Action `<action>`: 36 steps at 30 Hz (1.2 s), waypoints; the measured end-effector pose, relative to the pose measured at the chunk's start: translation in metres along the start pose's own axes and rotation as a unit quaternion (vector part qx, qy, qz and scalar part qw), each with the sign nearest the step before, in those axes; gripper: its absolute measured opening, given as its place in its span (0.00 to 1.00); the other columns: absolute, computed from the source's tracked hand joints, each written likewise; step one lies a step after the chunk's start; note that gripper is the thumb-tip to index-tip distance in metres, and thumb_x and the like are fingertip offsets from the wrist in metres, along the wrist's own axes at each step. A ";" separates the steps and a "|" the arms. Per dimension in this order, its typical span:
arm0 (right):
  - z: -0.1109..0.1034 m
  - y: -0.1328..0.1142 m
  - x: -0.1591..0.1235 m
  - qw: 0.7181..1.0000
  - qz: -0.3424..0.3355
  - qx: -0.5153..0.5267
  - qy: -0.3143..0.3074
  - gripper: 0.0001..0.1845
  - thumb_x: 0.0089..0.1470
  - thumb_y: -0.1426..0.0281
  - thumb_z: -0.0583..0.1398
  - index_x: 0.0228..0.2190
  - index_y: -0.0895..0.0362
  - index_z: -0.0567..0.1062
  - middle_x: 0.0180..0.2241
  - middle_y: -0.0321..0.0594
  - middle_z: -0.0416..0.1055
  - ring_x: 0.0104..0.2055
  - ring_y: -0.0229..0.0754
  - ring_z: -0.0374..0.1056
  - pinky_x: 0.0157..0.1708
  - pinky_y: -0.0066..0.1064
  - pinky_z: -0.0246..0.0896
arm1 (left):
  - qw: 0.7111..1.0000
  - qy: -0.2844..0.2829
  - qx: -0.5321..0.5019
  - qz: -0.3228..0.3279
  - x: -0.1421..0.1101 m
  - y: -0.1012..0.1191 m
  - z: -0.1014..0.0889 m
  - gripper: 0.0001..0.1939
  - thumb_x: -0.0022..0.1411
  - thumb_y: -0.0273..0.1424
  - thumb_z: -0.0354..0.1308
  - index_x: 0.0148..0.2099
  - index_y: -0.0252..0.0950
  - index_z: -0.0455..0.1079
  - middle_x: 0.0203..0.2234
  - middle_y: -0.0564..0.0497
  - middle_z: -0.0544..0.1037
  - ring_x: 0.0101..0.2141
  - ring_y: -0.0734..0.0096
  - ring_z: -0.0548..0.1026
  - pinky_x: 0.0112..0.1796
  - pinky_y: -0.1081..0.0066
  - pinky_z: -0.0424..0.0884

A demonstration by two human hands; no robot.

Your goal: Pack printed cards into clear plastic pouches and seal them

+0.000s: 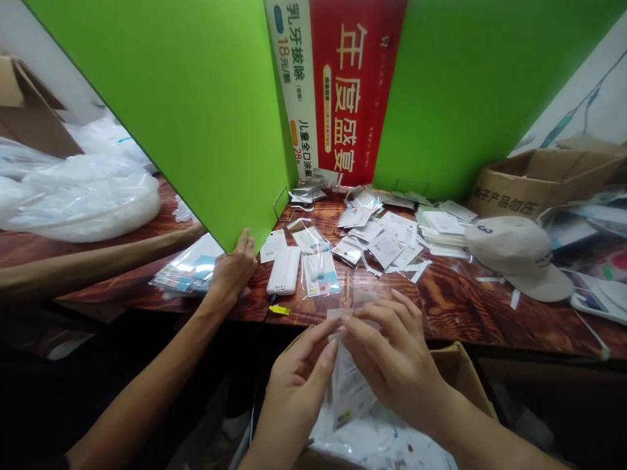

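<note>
My left hand (298, 372) and my right hand (392, 352) meet just in front of the table edge. Together they hold a clear plastic packet (349, 388) with a white card inside. The fingertips of both hands pinch its top flap, and the packet hangs down between them. Under my hands stands an open cardboard box (458, 365) with more clear packets in it. On the wooden table (455, 307) just beyond my hands lie another filled packet (319, 274) and a white power bank (284, 269).
A co-worker's hand (236, 264) reaches in from the lower left and rests by the green divider (196, 117); another forearm (98, 258) lies behind it. Several packets (386, 238) are heaped mid-table. A white cap (514, 251) and a cardboard box (539, 179) sit at the right.
</note>
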State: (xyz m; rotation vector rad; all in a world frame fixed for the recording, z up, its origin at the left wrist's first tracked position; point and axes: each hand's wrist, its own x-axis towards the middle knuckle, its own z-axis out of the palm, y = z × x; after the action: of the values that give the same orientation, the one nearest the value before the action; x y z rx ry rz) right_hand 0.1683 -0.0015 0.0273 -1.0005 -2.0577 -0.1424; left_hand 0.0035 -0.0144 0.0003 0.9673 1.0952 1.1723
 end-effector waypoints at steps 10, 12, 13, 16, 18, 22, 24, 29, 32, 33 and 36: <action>0.009 0.003 0.002 0.998 -0.015 -0.034 -0.045 0.12 0.65 0.76 0.52 0.43 0.63 0.75 0.35 0.45 0.75 0.38 0.47 0.66 0.37 0.38 0.57 | 0.993 0.018 0.116 0.019 -0.002 -0.007 0.002 0.23 0.60 0.39 0.60 0.55 0.36 0.75 0.52 0.42 0.80 0.50 0.52 0.79 0.53 0.58 0.74; 0.009 0.001 0.001 0.995 -0.035 -0.067 -0.057 0.14 0.66 0.76 0.50 0.40 0.63 0.75 0.33 0.45 0.74 0.35 0.48 0.65 0.35 0.38 0.56 | 0.986 0.012 0.163 0.027 -0.004 -0.006 0.003 0.25 0.60 0.40 0.58 0.55 0.33 0.75 0.50 0.41 0.81 0.49 0.51 0.79 0.51 0.57 0.75; 0.009 0.000 0.000 0.993 -0.047 -0.083 -0.063 0.15 0.66 0.77 0.49 0.38 0.63 0.76 0.32 0.46 0.74 0.34 0.48 0.64 0.34 0.38 0.55 | 0.982 0.009 0.186 0.033 -0.004 -0.005 0.003 0.25 0.60 0.39 0.57 0.56 0.32 0.75 0.50 0.40 0.81 0.49 0.51 0.79 0.51 0.58 0.75; 0.013 -0.003 -0.002 0.991 -0.070 -0.098 -0.066 0.17 0.64 0.78 0.48 0.32 0.61 0.76 0.29 0.46 0.72 0.32 0.48 0.62 0.32 0.39 0.55 | 0.969 -0.014 0.240 0.064 -0.005 -0.002 0.005 0.25 0.62 0.38 0.54 0.57 0.30 0.74 0.50 0.40 0.81 0.49 0.53 0.79 0.51 0.61 0.75; 0.015 0.002 -0.001 0.993 -0.063 -0.084 -0.056 0.16 0.63 0.78 0.49 0.29 0.59 0.74 0.28 0.44 0.71 0.31 0.47 0.62 0.32 0.38 0.57 | 0.964 -0.025 0.250 0.082 -0.007 -0.002 0.006 0.24 0.63 0.37 0.53 0.57 0.31 0.74 0.50 0.42 0.81 0.50 0.55 0.79 0.50 0.63 0.75; 0.003 0.036 0.002 0.996 0.060 -0.063 0.027 0.12 0.61 0.75 0.52 0.26 0.55 0.69 0.26 0.40 0.69 0.30 0.45 0.64 0.32 0.35 0.60 | 0.976 -0.030 0.204 0.068 -0.010 -0.002 0.006 0.18 0.62 0.35 0.56 0.51 0.36 0.79 0.45 0.46 0.84 0.46 0.58 0.81 0.46 0.67 0.77; -0.013 0.057 0.000 0.982 0.156 -0.060 0.088 0.10 0.62 0.73 0.52 0.29 0.55 0.68 0.27 0.39 0.68 0.29 0.43 0.65 0.30 0.33 0.60 | 0.987 -0.004 0.153 0.049 -0.008 0.000 0.002 0.16 0.61 0.37 0.58 0.48 0.37 0.79 0.43 0.46 0.85 0.41 0.60 0.82 0.40 0.71 0.78; -0.046 0.065 -0.033 0.949 0.292 -0.010 0.122 0.09 0.66 0.69 0.51 0.32 0.54 0.67 0.24 0.33 0.67 0.24 0.39 0.66 0.26 0.28 0.63 | 0.995 0.099 -0.023 0.020 0.008 0.010 -0.014 0.18 0.53 0.41 0.69 0.43 0.36 0.77 0.36 0.48 0.85 0.35 0.66 0.82 0.33 0.77 0.76; -0.040 0.044 -0.070 0.956 0.278 0.075 -0.064 0.08 0.63 0.73 0.52 0.32 0.54 0.68 0.24 0.33 0.70 0.25 0.38 0.69 0.26 0.27 0.65 | 0.994 0.096 -0.043 0.008 0.016 0.011 -0.019 0.16 0.53 0.40 0.70 0.41 0.37 0.76 0.36 0.50 0.85 0.36 0.68 0.80 0.35 0.78 0.75; -0.036 0.038 -0.081 0.951 0.252 0.096 -0.149 0.08 0.61 0.75 0.52 0.32 0.54 0.69 0.25 0.34 0.71 0.26 0.39 0.69 0.26 0.27 0.66 | 0.995 0.094 -0.040 0.005 0.017 0.011 -0.019 0.16 0.53 0.40 0.70 0.41 0.37 0.76 0.35 0.51 0.85 0.36 0.69 0.80 0.35 0.78 0.74; -0.029 0.029 -0.100 0.926 0.168 0.113 -0.318 0.12 0.54 0.81 0.52 0.31 0.54 0.72 0.30 0.38 0.74 0.31 0.41 0.72 0.31 0.30 0.69 | 0.996 0.088 -0.025 -0.010 0.016 0.009 -0.018 0.15 0.52 0.39 0.71 0.40 0.37 0.77 0.30 0.53 0.83 0.33 0.71 0.79 0.33 0.79 0.74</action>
State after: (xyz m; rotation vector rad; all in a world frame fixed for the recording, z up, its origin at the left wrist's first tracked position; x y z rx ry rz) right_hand 0.2413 -0.0544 -0.0327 -1.3520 -2.3460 0.6679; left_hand -0.0151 0.0033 0.0031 0.8233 1.2058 1.2807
